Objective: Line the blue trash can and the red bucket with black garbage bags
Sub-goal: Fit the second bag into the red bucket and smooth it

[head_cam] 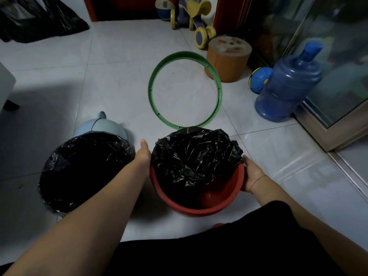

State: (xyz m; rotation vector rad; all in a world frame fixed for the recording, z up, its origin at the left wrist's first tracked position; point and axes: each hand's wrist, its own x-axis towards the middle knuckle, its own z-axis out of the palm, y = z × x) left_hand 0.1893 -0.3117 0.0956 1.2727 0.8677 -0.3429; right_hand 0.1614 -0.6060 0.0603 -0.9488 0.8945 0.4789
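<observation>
Crinkled glossy black plastic bag (196, 156) — smooth red plastic bucket (199, 206), glossy floor tiles (119, 66)

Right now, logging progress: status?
Left hand, right hand gripping red bucket. Its bag half-fitted. Blue trash can lined.

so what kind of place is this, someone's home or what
Most likely a home, perhaps an entry or utility corner: a pale tiled floor, a child's ride-on toy by a doorway, and a large blue water jug beside a glass door.
</observation>
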